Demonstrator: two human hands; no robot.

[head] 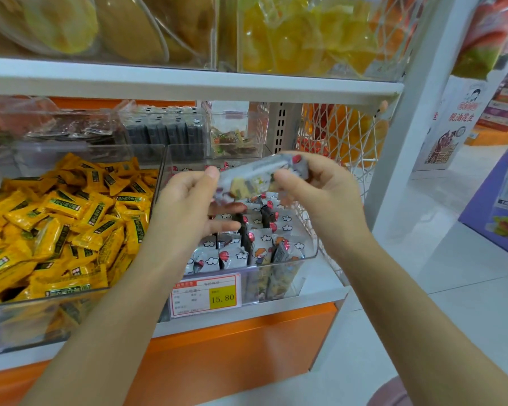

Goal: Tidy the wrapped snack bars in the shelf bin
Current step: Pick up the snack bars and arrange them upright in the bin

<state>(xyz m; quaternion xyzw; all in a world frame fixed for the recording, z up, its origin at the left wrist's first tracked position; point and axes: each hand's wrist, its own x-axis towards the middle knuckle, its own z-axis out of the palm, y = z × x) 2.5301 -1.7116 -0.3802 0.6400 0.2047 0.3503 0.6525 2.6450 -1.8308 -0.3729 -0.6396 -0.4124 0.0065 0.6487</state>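
A clear plastic shelf bin (279,284) holds several grey-white wrapped snack bars (258,244) with cloud prints, standing roughly on end. Above the bin, both hands hold a small bundle of the same wrapped bars (254,178), lying crosswise. My left hand (188,206) grips the bundle's left end with thumb on top and fingers underneath. My right hand (320,194) pinches its right end from the other side. The back of the bin is hidden behind my hands.
A bin of yellow wrapped snacks (59,218) sits to the left. A price tag reading 15.80 (207,295) hangs on the bin's front. Clear bins (165,133) stand behind, a white shelf board (188,83) above, a wire mesh panel (335,136) at right.
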